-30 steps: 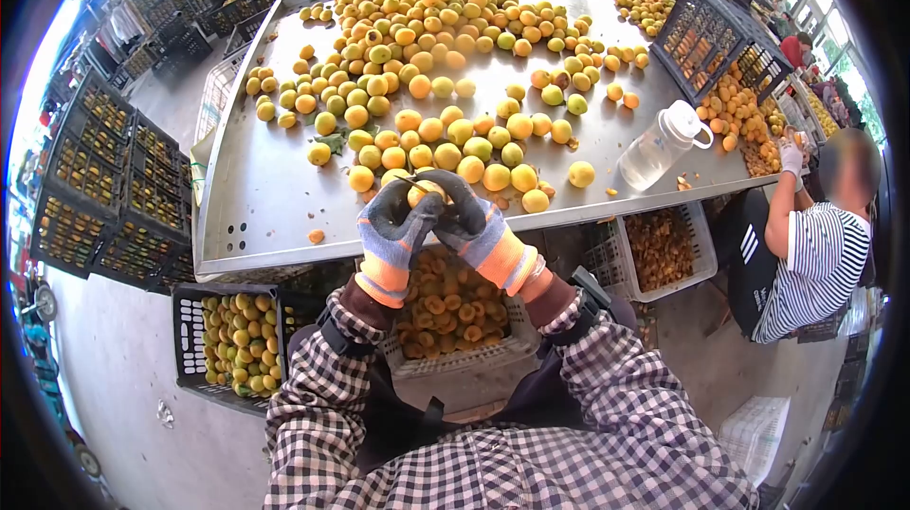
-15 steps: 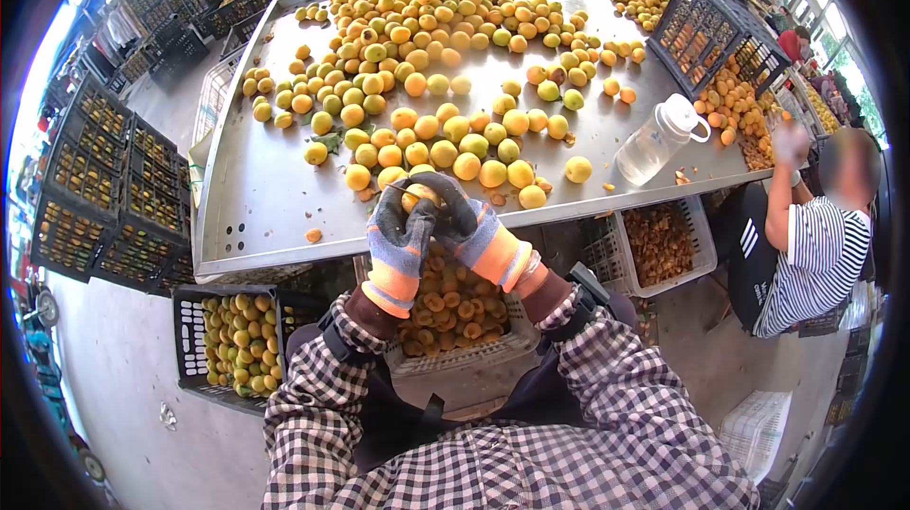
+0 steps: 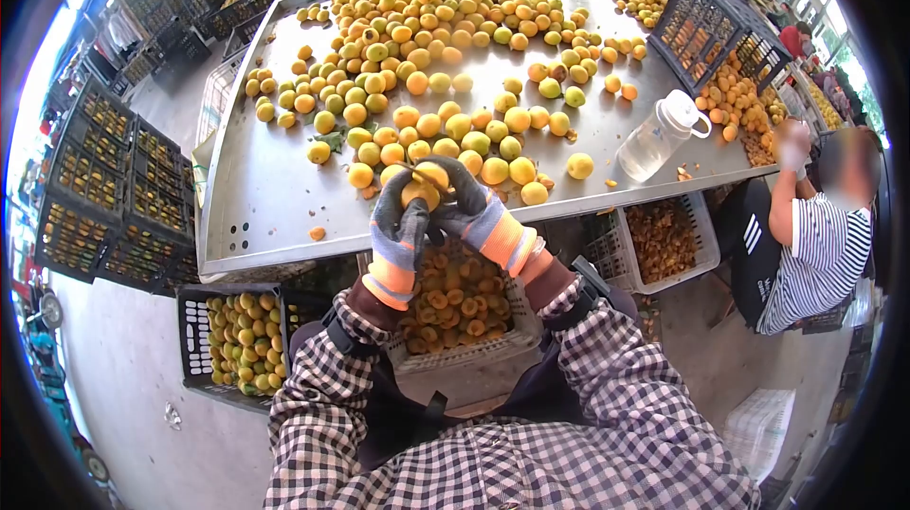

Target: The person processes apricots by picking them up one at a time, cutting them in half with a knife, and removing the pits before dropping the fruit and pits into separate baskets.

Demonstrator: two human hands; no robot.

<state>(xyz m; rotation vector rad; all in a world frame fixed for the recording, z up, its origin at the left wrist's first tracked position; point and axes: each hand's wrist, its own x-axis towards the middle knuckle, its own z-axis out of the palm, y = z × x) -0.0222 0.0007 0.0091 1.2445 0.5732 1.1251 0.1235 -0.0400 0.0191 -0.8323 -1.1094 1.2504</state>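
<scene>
Both hands wear gloves with dark fingers and orange and grey-blue cuffs, and they meet just above the near edge of the metal table (image 3: 284, 216). My left hand (image 3: 396, 240) is closed around a yellow-orange apricot (image 3: 419, 194). Fingers of my right hand (image 3: 474, 214) curl over the fruit from the other side, where more yellow flesh shows at the top. A dark line, partly hidden by the fingers, crosses between the two yellow parts. Directly below my hands, a pale plastic basket (image 3: 474, 356) holds halved apricots (image 3: 455, 297).
Many whole apricots (image 3: 408, 36) cover the table, with a water bottle (image 3: 659, 138) at right. A black crate of apricots (image 3: 245, 344) stands at lower left. A basket of brown scraps (image 3: 661, 240) sits below right, near a seated person in stripes (image 3: 825, 245). Stacked crates (image 3: 109, 188) line the left.
My hands have turned the apricot and opened their grip around it, so more of its yellow surface shows. The person at right has lowered a hand slightly.
</scene>
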